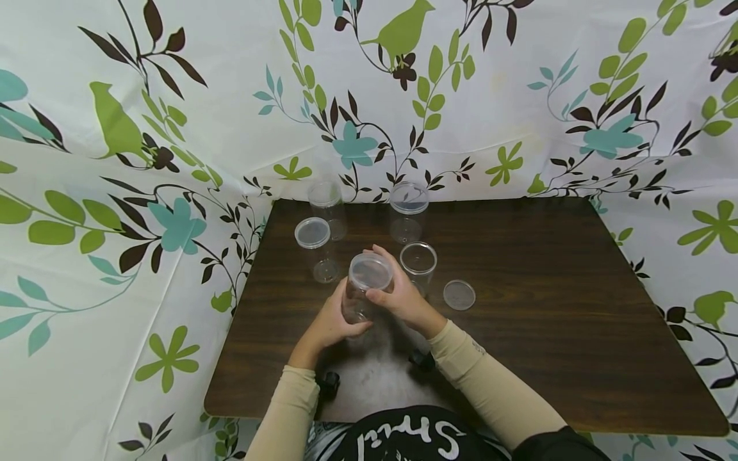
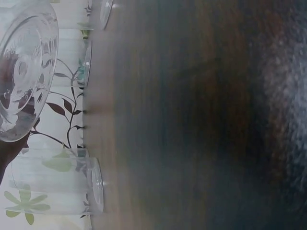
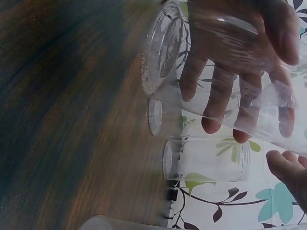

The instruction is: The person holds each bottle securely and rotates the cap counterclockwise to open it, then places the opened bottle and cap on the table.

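A clear plastic jar with a clear lid is held tilted above the dark wooden table. My left hand grips the jar's body from below. My right hand curls its fingers and thumb round the lid's rim. In the right wrist view the jar fills the top, and fingers wrapped round it show through its wall. The left wrist view shows only the jar's round bottom at the upper left, with no hand.
Behind the held jar stand an open jar, a lidded jar, another lidded jar and a tall clear jar at the back. A loose lid lies to the right. A patterned curtain closes in the table.
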Demonstrator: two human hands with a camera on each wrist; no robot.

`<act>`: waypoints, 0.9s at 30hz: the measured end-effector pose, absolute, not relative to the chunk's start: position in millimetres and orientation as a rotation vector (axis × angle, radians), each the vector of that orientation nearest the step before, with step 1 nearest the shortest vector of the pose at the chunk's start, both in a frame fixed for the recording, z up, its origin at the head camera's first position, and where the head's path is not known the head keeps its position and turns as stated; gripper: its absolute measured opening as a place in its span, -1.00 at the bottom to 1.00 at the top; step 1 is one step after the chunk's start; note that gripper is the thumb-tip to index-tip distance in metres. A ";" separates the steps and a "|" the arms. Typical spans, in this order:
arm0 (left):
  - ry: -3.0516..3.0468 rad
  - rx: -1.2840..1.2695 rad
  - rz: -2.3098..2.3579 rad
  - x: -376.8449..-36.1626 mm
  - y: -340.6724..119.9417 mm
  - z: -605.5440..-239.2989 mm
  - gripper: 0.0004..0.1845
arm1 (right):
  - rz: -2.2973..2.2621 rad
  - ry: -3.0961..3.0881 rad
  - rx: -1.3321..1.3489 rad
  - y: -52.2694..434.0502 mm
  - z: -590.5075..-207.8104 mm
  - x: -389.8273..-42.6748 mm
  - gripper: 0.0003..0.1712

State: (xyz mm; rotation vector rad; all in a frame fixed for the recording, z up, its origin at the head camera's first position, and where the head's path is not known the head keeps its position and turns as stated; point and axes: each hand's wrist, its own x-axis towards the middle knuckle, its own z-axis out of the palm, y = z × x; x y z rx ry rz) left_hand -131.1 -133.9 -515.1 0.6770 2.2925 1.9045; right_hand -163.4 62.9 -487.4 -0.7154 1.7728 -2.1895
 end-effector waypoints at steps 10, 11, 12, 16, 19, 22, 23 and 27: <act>2.290 0.541 1.956 -133.8 -146.4 -518.6 0.00 | -2.162 1.779 -0.743 67.0 -490.9 -157.4 0.47; 2.317 0.529 1.941 -133.8 -148.3 -518.1 0.01 | -2.152 1.789 -0.754 67.3 -490.5 -155.8 0.46; 2.348 0.519 1.924 -133.7 -150.0 -517.7 0.01 | -2.142 1.792 -0.767 67.7 -489.8 -154.2 0.44; 2.353 0.516 1.917 -135.1 -155.1 -518.4 0.00 | -2.108 1.802 -0.831 69.3 -488.8 -148.3 0.39; 2.321 0.520 1.938 -136.3 -157.2 -519.0 -0.02 | -2.087 1.810 -0.873 69.6 -488.3 -145.6 0.34; 2.320 0.522 1.943 -137.1 -157.7 -519.6 -0.01 | -2.074 1.818 -0.899 69.0 -486.5 -143.8 0.30; 2.313 0.524 1.946 -137.5 -157.6 -519.6 0.00 | -2.071 1.820 -0.906 68.6 -485.9 -143.4 0.29; 2.280 0.529 1.965 -138.1 -156.6 -519.4 -0.01 | -2.067 1.826 -0.924 67.7 -483.9 -143.0 0.26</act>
